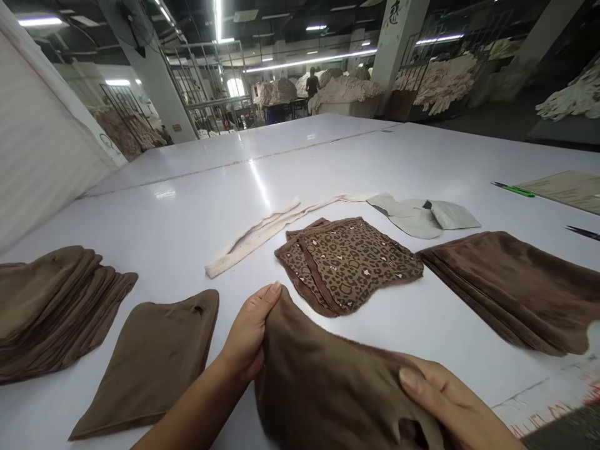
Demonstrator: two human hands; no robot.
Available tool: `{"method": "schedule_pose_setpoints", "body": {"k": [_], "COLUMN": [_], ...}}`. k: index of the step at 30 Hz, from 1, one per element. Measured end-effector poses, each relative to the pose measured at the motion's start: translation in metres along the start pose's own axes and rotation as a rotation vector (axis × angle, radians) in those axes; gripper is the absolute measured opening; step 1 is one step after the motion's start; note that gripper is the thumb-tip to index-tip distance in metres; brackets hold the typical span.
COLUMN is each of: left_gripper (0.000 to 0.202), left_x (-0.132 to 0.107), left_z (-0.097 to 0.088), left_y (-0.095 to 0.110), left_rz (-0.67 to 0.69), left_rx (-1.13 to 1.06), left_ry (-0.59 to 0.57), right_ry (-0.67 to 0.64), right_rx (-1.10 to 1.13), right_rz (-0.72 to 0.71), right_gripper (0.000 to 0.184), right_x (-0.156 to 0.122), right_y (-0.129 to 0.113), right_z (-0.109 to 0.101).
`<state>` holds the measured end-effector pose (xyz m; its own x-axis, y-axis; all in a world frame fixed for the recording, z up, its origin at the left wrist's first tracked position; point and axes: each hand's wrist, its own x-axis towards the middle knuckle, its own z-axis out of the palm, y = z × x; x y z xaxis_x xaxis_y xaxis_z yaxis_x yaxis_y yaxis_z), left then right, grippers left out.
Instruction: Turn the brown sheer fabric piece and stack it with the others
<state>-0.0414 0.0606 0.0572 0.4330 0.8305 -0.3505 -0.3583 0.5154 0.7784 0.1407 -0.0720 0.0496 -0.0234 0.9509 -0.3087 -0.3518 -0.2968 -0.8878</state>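
A brown fabric piece (323,381) is held over the near edge of the white table (290,162). My left hand (248,337) pinches its left corner, fingers closed on the cloth. My right hand (445,400) grips its right side, thumb on top. Just beyond lies a small stack of leopard-print pieces (351,262). To the left of my left hand a single brown piece (150,359) lies flat.
A thick stack of brown pieces (51,306) sits at the far left, and a brown plush stack (515,287) at the right. A cream strip (262,234), grey pieces (422,215), a green pen (513,189) and dark scissors (584,232) lie farther back. A person stands far off among fabric heaps.
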Motion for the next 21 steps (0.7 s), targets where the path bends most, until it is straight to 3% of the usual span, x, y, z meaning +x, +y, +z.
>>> {"method": "schedule_pose_setpoints", "body": {"k": [4, 6, 9, 12, 13, 15, 16, 18, 19, 21], "left_gripper": [0.027, 0.030, 0.031, 0.032, 0.033, 0.033, 0.031, 0.024, 0.024, 0.027], "left_x": [0.013, 0.023, 0.031, 0.022, 0.016, 0.004, -0.001, -0.004, -0.003, 0.001], "left_z": [-0.017, -0.028, -0.036, -0.028, -0.021, -0.004, 0.005, 0.018, 0.022, 0.024], "left_y": [-0.007, -0.013, -0.020, -0.017, -0.015, -0.011, -0.011, -0.013, -0.016, -0.023], "left_rz": [0.021, 0.031, 0.088, 0.357, 0.472, 0.602, 0.567, 0.356, 0.252, 0.136], "left_rx": [0.173, 0.282, 0.378, 0.537, 0.638, 0.863, 0.947, 0.982, 0.954, 0.840], "left_ry": [-0.043, -0.003, 0.094, 0.149, 0.090, -0.169, -0.337, -0.590, -0.635, -0.598], "right_ry": [0.147, 0.223, 0.238, 0.275, 0.291, 0.305, 0.299, 0.303, 0.322, 0.352], "right_rx": [0.072, 0.064, 0.001, -0.126, -0.185, -0.301, -0.342, -0.395, -0.414, -0.447], "right_rz": [-0.022, -0.043, -0.082, -0.147, -0.162, -0.188, -0.213, -0.302, -0.348, -0.401], "right_gripper": [0.029, 0.027, 0.024, 0.020, 0.021, 0.028, 0.029, 0.022, 0.020, 0.022], "right_x": [0.013, 0.019, 0.023, 0.022, 0.021, 0.020, 0.019, 0.020, 0.020, 0.022], "right_y": [0.001, 0.006, 0.015, 0.018, 0.018, 0.015, 0.014, 0.013, 0.013, 0.015], "right_z": [-0.003, -0.009, -0.015, -0.008, -0.004, 0.006, 0.009, 0.012, 0.010, 0.004]}}
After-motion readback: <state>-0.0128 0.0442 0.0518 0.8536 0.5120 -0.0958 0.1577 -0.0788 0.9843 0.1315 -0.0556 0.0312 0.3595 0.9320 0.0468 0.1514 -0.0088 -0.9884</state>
